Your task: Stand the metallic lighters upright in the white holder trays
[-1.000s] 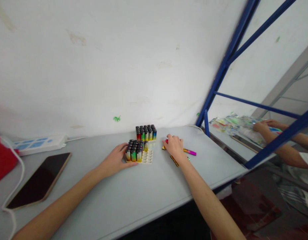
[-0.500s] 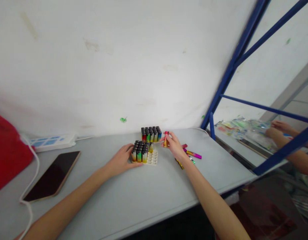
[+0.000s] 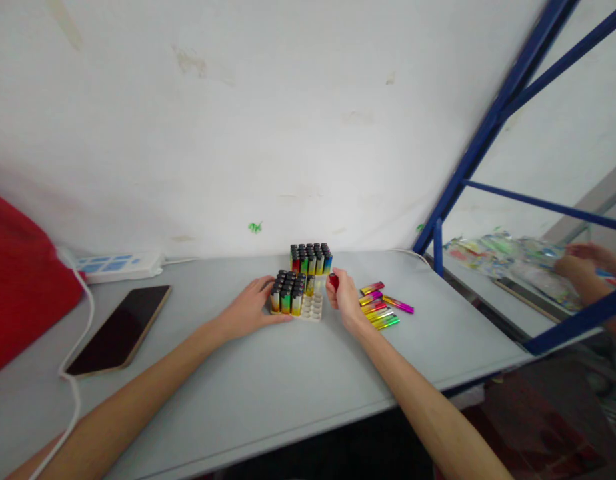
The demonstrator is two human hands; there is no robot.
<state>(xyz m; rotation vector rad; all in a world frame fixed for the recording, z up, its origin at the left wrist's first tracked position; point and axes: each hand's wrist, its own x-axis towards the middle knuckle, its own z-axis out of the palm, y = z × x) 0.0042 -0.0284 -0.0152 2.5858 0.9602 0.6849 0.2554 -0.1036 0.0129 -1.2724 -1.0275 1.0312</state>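
Note:
A white tray (image 3: 312, 309) on the grey table (image 3: 268, 373) holds several upright rainbow-coloured lighters with black tops (image 3: 288, 293); its right rows show bare holes. My left hand (image 3: 251, 310) rests against the tray's left side, fingers curled along it. My right hand (image 3: 345, 297) is closed on a red lighter (image 3: 333, 281), held just right of the tray. A second, full block of lighters (image 3: 311, 259) stands behind. Several loose lighters (image 3: 381, 308) lie on the table to the right of my right hand.
A dark phone (image 3: 121, 328) lies at the left with a white cable (image 3: 71, 373) beside it. A white power strip (image 3: 119, 265) sits against the wall, a red bag (image 3: 18, 280) at far left. A blue metal frame (image 3: 488, 133) stands right; another person's hands (image 3: 585, 263) work beyond it.
My right hand lifted a red lighter from the loose pile and carried it left to the tray. The left hand stayed at the tray. The view shifted left.

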